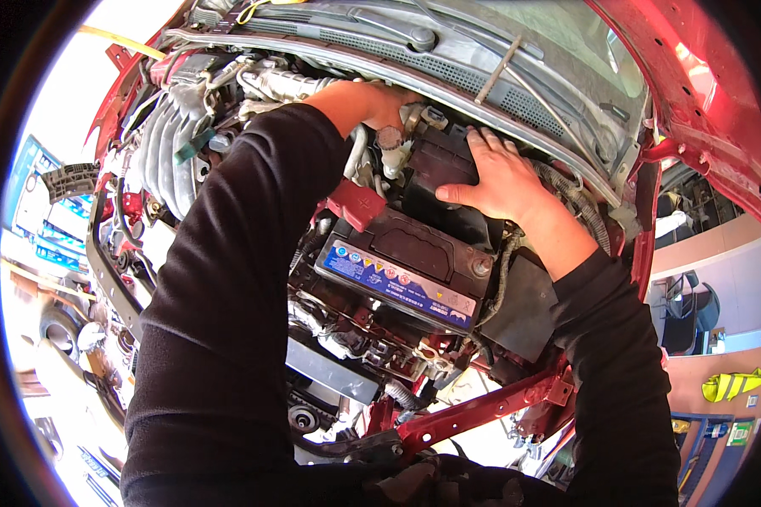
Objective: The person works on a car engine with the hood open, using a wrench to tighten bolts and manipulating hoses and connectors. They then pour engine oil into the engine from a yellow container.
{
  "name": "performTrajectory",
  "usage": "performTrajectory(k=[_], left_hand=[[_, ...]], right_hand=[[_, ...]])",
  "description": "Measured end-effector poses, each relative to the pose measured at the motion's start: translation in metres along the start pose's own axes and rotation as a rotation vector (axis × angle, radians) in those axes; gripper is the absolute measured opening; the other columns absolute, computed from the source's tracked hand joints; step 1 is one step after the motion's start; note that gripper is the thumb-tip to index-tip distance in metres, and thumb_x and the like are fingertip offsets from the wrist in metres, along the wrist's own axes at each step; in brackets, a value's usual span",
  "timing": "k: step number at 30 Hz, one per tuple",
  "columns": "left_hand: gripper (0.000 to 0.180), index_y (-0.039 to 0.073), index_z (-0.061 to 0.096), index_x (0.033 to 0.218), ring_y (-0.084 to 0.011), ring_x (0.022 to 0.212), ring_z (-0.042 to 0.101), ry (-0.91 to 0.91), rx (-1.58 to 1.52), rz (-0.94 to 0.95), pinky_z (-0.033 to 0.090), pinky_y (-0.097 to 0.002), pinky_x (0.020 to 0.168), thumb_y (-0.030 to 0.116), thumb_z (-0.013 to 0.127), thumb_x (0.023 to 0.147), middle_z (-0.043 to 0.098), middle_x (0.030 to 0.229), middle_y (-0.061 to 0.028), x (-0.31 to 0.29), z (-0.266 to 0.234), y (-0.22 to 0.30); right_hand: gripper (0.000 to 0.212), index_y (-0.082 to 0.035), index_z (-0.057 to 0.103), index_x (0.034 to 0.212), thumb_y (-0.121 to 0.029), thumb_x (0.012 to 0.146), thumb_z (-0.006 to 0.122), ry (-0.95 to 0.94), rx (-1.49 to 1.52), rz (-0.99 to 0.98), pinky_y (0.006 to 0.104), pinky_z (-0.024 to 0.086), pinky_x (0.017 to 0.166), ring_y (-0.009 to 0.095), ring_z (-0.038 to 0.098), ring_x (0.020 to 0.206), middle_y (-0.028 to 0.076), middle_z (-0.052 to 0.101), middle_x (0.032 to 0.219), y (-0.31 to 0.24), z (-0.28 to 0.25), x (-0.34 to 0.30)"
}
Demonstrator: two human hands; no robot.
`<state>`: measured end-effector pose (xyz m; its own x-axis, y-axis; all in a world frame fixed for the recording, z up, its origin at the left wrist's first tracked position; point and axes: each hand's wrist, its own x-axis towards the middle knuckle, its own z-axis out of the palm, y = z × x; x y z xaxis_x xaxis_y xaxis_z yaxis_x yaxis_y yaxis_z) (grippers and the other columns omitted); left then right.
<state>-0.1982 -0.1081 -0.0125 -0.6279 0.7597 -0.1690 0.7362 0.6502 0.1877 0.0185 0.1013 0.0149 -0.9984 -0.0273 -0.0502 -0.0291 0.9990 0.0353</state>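
My left hand (372, 106) reaches down at the back of the engine bay, below the windshield cowl. Its fingers are hidden among the parts there, so what they touch does not show. Beside it stands a small pale part with a round cap (389, 139). My right hand (506, 179) lies on a black plastic box (440, 160), thumb spread away from the fingers, and grips nothing. In front of that box sits a black car battery (414, 241) with a blue and white label. A red terminal cover (355, 205) is at its left corner.
A ribbed grey intake manifold (169, 144) is at the left. Across the front runs a red metal bar (490, 406). A prop rod (550, 106) slants over the cowl, near the raised red hood (702, 76). Corrugated hoses (579, 198) lie right of my right hand.
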Motion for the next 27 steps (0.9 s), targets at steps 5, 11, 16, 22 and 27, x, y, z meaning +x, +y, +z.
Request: performTrajectory(k=[5, 11, 16, 22, 27], left_hand=[[0.104, 0.02, 0.047, 0.174, -0.0436, 0.155, 0.055, 0.098, -0.095, 0.055, 0.041, -0.0599, 0.126, 0.04, 0.086, 0.08, 0.061, 0.165, -0.0226, 0.004, 0.014, -0.004], [0.056, 0.031, 0.072, 0.144, -0.039, 0.144, 0.066, 0.119, 0.297, 0.295, 0.055, -0.0574, 0.114, 0.029, 0.08, 0.089, 0.055, 0.174, -0.0116, 0.002, 0.011, -0.027], [0.031, 0.012, 0.078, 0.125, -0.0445, 0.124, 0.074, 0.197, -0.085, 0.097, 0.06, -0.0511, 0.108, 0.023, 0.074, 0.097, 0.07, 0.151, -0.0197, -0.067, -0.018, -0.021], [0.031, 0.007, 0.078, 0.121, -0.0399, 0.122, 0.07, 0.394, -0.176, 0.322, 0.055, -0.0496, 0.11, 0.015, 0.083, 0.091, 0.071, 0.125, -0.0192, -0.246, -0.066, 0.085], [0.028, 0.016, 0.083, 0.094, -0.0336, 0.122, 0.06, 0.534, -0.952, 0.817, 0.048, -0.0516, 0.108, 0.042, 0.093, 0.089, 0.064, 0.112, -0.0089, -0.384, -0.054, 0.224]], right_hand=[[0.136, -0.004, 0.03, 0.18, -0.084, 0.082, 0.082, 0.024, 0.054, 0.012, 0.0585, 0.033, 0.137, 0.052, 0.033, 0.168, 0.025, 0.032, 0.185, 0.0, 0.003, -0.003], [0.138, -0.004, 0.03, 0.18, -0.087, 0.082, 0.081, 0.022, 0.063, 0.022, 0.0583, 0.031, 0.138, 0.052, 0.031, 0.169, 0.025, 0.031, 0.186, -0.003, -0.002, -0.006], [0.138, -0.002, 0.034, 0.178, -0.087, 0.08, 0.082, 0.032, 0.078, 0.021, 0.0589, 0.032, 0.137, 0.048, 0.034, 0.169, 0.024, 0.033, 0.185, 0.001, 0.0, -0.005], [0.134, -0.004, 0.033, 0.179, -0.087, 0.084, 0.077, 0.024, 0.135, -0.012, 0.0605, 0.027, 0.139, 0.048, 0.028, 0.171, 0.027, 0.029, 0.186, 0.008, 0.003, 0.0], [0.107, -0.001, 0.043, 0.175, -0.072, 0.1, 0.071, 0.043, 0.438, -0.241, 0.0515, 0.03, 0.138, 0.042, 0.035, 0.169, 0.028, 0.038, 0.181, 0.03, -0.009, -0.022]])
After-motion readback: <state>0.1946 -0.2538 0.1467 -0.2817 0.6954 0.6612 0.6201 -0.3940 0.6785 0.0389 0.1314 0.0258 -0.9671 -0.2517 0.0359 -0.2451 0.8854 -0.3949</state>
